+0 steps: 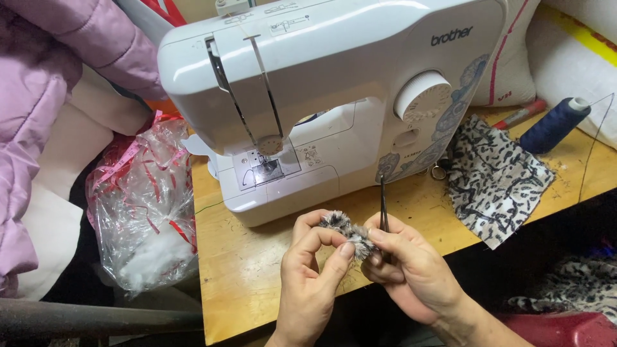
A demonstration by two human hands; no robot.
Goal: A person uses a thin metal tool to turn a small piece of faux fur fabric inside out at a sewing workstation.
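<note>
Both hands, left hand [308, 276] and right hand [405, 266], pinch the furry scrap [347, 230] between them, the right also gripping tweezers [384, 205].

Wooden tabletop [257, 270], yellowish, scuffed w/ marks. On it: white sewing machine [334, 83] at centre-back; black-and-white patterned fabric scrap [495, 183] just right of machine; dark blue thread spool [554, 125] lying on its side near right rear; red pen-like item [522, 114] behind the scrap. Clear plastic bag [144, 205] w/ red ribbon hangs at tabletop's left edge.
</note>
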